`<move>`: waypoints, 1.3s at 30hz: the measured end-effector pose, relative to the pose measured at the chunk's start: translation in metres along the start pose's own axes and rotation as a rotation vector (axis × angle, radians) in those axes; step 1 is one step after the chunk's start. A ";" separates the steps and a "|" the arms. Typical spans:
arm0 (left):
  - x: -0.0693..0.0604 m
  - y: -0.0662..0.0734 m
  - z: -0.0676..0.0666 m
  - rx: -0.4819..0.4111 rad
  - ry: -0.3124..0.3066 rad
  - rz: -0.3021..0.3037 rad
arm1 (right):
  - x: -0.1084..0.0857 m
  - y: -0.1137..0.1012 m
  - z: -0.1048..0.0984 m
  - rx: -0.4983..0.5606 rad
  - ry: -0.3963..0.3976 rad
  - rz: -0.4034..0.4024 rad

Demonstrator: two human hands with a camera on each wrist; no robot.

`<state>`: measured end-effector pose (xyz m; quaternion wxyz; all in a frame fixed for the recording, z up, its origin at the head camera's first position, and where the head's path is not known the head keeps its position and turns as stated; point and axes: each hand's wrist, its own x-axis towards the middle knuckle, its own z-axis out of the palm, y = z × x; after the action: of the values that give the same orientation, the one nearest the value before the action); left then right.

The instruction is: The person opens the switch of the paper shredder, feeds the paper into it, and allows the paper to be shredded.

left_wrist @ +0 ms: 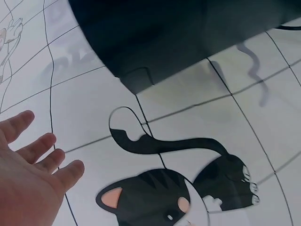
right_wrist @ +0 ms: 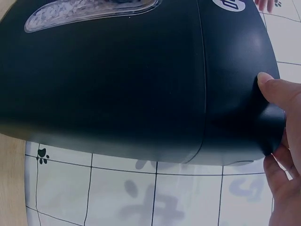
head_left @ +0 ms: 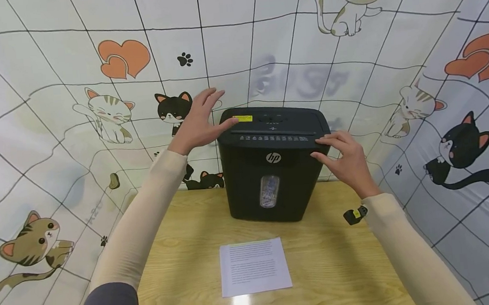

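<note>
A black HP paper shredder (head_left: 247, 186) stands upright on the table against the wall in the head view. Shredded paper shows through its clear front window (head_left: 269, 191). My left hand (head_left: 200, 123) is raised beside the top left corner, fingers spread, with the thumb near a yellow label (head_left: 243, 118). In the left wrist view those fingers are apart from the shredder's side. My right hand (head_left: 347, 159) grips the top right corner; the right wrist view shows the thumb (right_wrist: 275, 89) on the front face and the fingers around the side.
A stack or sheet of printed paper (head_left: 255, 269) lies on the wooden table (head_left: 180, 272) in front of the shredder. A cloth (head_left: 227, 48) with cat drawings and grid lines hangs behind and at both sides. A small black device (head_left: 353, 216) is on my right wrist.
</note>
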<state>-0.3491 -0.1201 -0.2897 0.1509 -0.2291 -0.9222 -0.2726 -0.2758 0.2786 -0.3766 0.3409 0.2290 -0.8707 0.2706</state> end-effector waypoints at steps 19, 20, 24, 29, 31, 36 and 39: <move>-0.095 -0.049 0.046 -0.007 0.147 -0.036 | -0.032 0.013 -0.010 0.056 -0.055 0.136; -0.099 -0.050 0.049 -0.004 0.150 -0.035 | -0.035 0.014 -0.010 0.063 -0.060 0.149; -0.121 -0.057 0.062 0.003 0.144 -0.054 | -0.048 0.017 -0.011 0.080 -0.085 0.224; -0.151 -0.069 0.080 -0.011 0.118 -0.115 | -0.071 0.020 -0.006 0.075 -0.131 0.323; -0.162 -0.075 0.088 -0.006 0.113 -0.129 | -0.082 0.021 -0.001 0.078 -0.146 0.348; -0.191 -0.088 0.109 -0.020 0.092 -0.151 | -0.108 0.023 0.015 0.078 -0.151 0.370; -0.207 -0.093 0.123 -0.041 0.060 -0.173 | -0.122 0.023 0.025 0.095 -0.160 0.381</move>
<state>-0.2390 -0.1896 -0.5128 0.1497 -0.1431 -0.9279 -0.3100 -0.2203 0.3063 -0.4871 0.2023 0.0969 -0.9088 0.3517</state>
